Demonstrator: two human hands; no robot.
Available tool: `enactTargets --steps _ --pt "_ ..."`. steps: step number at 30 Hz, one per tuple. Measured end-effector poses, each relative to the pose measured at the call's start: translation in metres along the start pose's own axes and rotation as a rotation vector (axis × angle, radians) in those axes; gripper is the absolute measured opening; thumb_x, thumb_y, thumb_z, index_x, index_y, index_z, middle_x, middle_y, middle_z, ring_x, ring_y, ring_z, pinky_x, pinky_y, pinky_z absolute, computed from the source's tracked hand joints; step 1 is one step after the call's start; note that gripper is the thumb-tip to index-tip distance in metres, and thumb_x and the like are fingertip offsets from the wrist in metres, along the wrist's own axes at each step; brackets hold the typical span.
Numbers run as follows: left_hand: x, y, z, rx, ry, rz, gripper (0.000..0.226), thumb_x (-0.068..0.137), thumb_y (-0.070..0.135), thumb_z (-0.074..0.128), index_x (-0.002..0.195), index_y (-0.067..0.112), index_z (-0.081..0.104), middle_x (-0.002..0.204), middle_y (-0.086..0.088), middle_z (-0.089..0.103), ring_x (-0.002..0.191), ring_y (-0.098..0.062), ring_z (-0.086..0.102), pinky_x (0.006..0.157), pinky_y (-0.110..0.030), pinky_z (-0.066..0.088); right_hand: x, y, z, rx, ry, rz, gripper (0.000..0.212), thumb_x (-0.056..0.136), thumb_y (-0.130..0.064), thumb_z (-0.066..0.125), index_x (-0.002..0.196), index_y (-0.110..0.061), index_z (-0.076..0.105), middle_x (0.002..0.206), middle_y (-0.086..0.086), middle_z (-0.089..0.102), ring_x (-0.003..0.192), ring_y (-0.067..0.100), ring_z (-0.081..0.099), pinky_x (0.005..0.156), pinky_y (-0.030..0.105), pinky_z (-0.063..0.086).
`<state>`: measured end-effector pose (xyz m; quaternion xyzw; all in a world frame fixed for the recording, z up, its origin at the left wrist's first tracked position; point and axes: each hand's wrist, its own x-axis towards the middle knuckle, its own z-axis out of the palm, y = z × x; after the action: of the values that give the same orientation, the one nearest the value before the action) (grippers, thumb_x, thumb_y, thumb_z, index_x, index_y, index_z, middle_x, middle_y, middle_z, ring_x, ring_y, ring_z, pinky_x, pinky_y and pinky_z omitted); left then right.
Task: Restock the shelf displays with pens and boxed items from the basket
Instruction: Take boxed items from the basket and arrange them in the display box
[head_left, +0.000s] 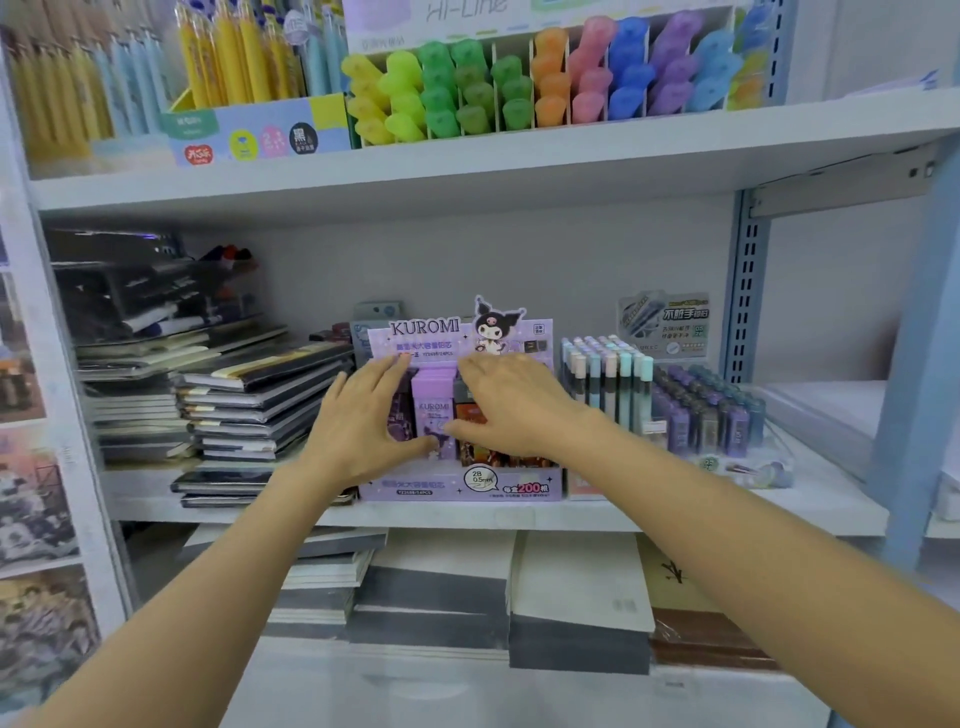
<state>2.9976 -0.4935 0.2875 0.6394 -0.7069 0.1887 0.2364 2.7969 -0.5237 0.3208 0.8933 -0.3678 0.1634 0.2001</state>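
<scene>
A person's left grip (363, 415) and right grip (514, 410) rest on the small boxes standing in a purple Kuromi display carton (457, 487), which sits at the front edge of the middle shelf (467, 515), about midway along it. Both grips are released: the fingers lie nearly straight over the tops of the boxes and the thumbs reach inward across their fronts, grasping nothing. A lavender Kuromi lead box (434, 410) stands upright between the two grips, the left thumb tip touching its lower front. The left grip covers a dark purple box (399, 415) just left of it; the right grip covers a dark box with orange print (470, 415) just right of it. Stacked notebooks (249, 405) fill the shelf's left end, and pastel-capped lead tubes (608, 379) stand just beside the carton toward the right end. Coloured highlighters (519, 88) line the shelf above.
</scene>
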Motion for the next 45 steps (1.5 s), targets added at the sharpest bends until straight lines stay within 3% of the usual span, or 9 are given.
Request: enactTargets --steps 7,12,16,24,28,33,38,42,45 --pt "0.002 -0.006 0.007 0.0 0.103 0.093 0.09 0.072 0.052 0.076 0.146 0.017 0.037 0.147 -0.003 0.043 0.135 -0.023 0.038 0.115 -0.043 0.025 0.009 0.005 0.001 -0.048 0.05 0.001 0.044 0.092 -0.052 0.054 0.108 -0.01 0.054 0.097 0.007 0.065 0.081 0.024 0.055 0.067 0.033 0.038" --pt "0.003 -0.002 -0.005 0.043 0.018 0.063 0.09 0.079 0.057 0.067 0.152 0.023 0.026 0.157 0.0 0.028 0.148 -0.022 0.016 0.12 -0.046 0.011 0.005 0.004 0.001 -0.044 0.015 -0.009 0.047 0.093 -0.046 0.053 0.123 -0.011 0.05 0.115 0.005 0.061 0.105 0.026 0.058 0.087 0.037 0.042" --pt "0.007 0.013 -0.01 0.02 0.043 0.183 0.097 0.081 0.056 0.065 0.155 0.023 0.013 0.163 0.002 0.012 0.15 -0.017 -0.001 0.122 -0.041 0.002 -0.006 0.015 -0.004 -0.091 -0.004 -0.011 0.078 0.09 -0.053 0.054 0.149 -0.009 0.028 0.156 0.01 0.03 0.143 0.024 0.03 0.119 0.043 0.018" --pt "0.022 0.039 0.004 0.029 -0.016 0.078 0.092 0.077 0.067 0.062 0.149 0.019 0.03 0.152 0.0 0.039 0.141 -0.018 0.031 0.121 -0.043 0.009 -0.018 0.021 -0.002 -0.056 -0.012 0.049 0.057 0.089 -0.052 0.056 0.131 -0.014 0.047 0.129 0.003 0.06 0.12 0.022 0.053 0.114 0.04 0.025" --pt "0.01 0.041 0.001 -0.02 0.007 0.107 0.104 0.079 0.069 0.058 0.156 0.019 0.009 0.163 0.0 0.01 0.15 -0.018 0.003 0.122 -0.043 -0.002 -0.023 0.031 -0.017 0.086 0.051 0.032 0.066 0.086 -0.055 0.058 0.136 -0.015 0.045 0.136 0.004 0.055 0.124 0.024 0.049 0.111 0.039 0.029" --pt "-0.013 0.08 0.017 -0.038 0.107 0.236 0.111 0.071 0.076 0.056 0.154 0.032 -0.004 0.162 0.004 -0.017 0.148 -0.021 -0.018 0.118 -0.056 -0.009 -0.054 0.093 -0.03 0.119 0.04 0.175 0.095 0.079 -0.073 0.054 0.154 -0.028 0.017 0.162 -0.001 0.012 0.148 0.022 0.017 0.119 0.043 0.012" --pt "-0.026 0.098 0.042 0.058 0.053 0.281 0.121 0.063 0.077 0.065 0.154 0.035 -0.004 0.16 -0.004 -0.025 0.144 -0.032 -0.029 0.111 -0.071 -0.005 -0.071 0.112 -0.013 0.249 -0.071 0.209 0.1 0.072 -0.071 0.065 0.152 -0.027 0.022 0.158 -0.002 0.027 0.144 0.022 0.026 0.114 0.039 0.025" --pt "-0.037 0.098 0.044 -0.01 0.157 0.288 0.101 0.071 0.052 0.078 0.153 0.024 0.026 0.162 -0.016 0.0 0.148 -0.038 -0.006 0.112 -0.07 0.012 -0.081 0.103 -0.012 0.166 0.144 0.142 0.096 0.076 -0.069 0.061 0.152 -0.026 0.023 0.158 0.001 0.024 0.146 0.021 0.02 0.117 0.04 0.013" --pt "-0.049 0.097 0.054 -0.067 0.344 0.337 0.05 0.087 0.032 0.067 0.132 0.012 0.057 0.146 -0.016 0.037 0.136 -0.038 0.035 0.104 -0.06 0.035 -0.111 0.084 0.001 0.14 0.385 0.037 0.057 0.083 -0.052 0.059 0.128 -0.019 0.055 0.125 0.001 0.059 0.119 0.018 0.052 0.104 0.042 0.041"
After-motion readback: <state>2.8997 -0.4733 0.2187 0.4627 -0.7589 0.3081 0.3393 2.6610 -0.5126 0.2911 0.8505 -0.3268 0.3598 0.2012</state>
